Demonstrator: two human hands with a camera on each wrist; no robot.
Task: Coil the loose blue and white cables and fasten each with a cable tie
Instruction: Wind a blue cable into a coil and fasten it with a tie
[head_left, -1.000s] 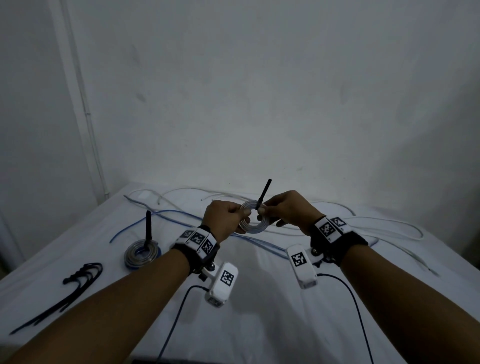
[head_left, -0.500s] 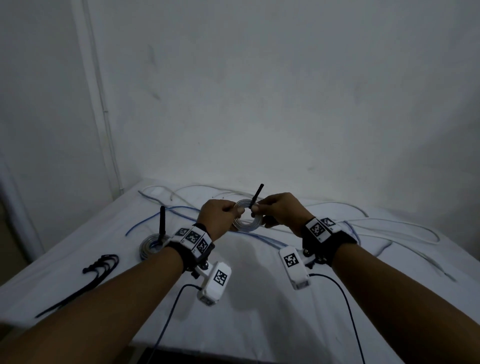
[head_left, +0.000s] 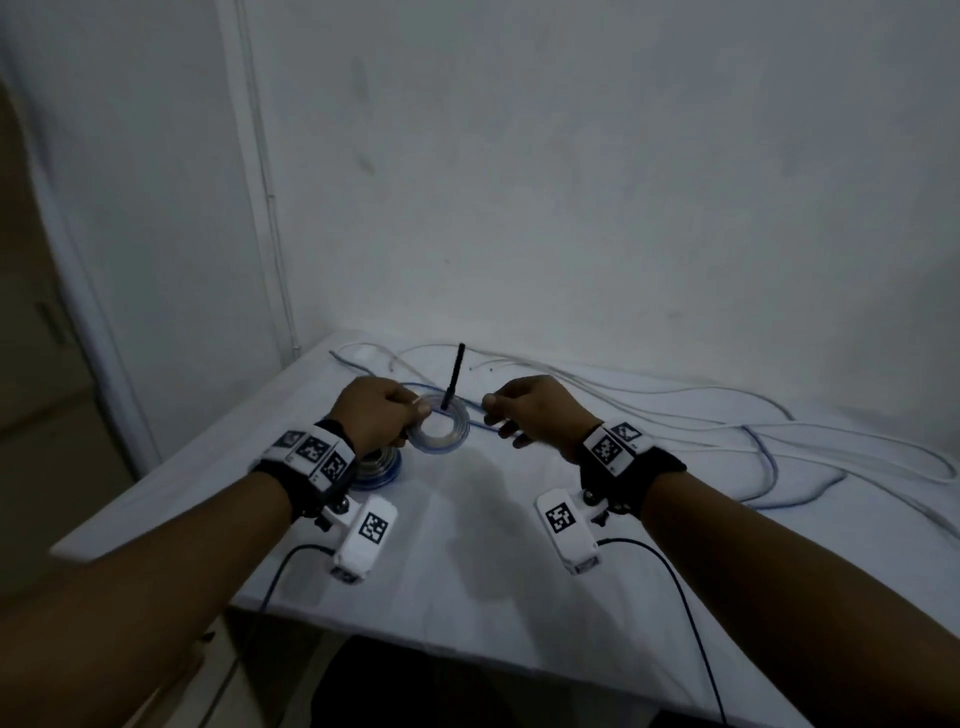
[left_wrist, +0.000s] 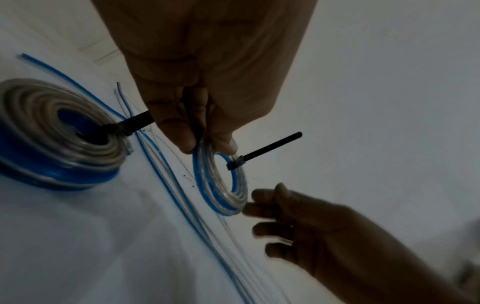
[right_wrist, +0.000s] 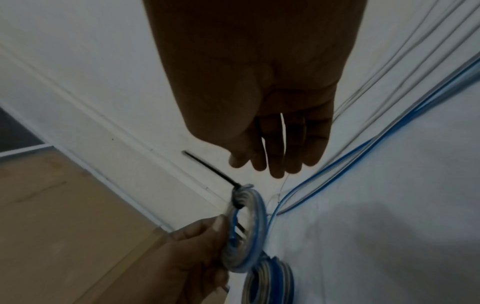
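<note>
My left hand (head_left: 415, 415) pinches the left rim of a small blue and clear cable coil (head_left: 439, 428) just above the table. A black cable tie (head_left: 453, 376) is cinched round the coil, its tail pointing up. My right hand (head_left: 498, 421) hovers just right of the coil with relaxed fingers and holds nothing. In the left wrist view the thumb and fingers (left_wrist: 182, 142) clamp the coil (left_wrist: 223, 189), and the right hand's fingertips (left_wrist: 257, 207) sit close beside it. A larger tied coil (head_left: 382, 467) lies on the table behind my left wrist. Loose white cables (head_left: 675, 410) and a blue cable (head_left: 769, 467) trail to the right.
The white table (head_left: 467, 571) meets a white wall at the back, and its front edge is near my forearms. A wooden cabinet (right_wrist: 64, 216) stands past the table's left edge. Black leads (head_left: 691, 623) hang from the wrist cameras.
My right hand has let go of the tie and coil and drawn back to the right. My left hand keeps the coil, which now hangs close to the larger tied coil.
</note>
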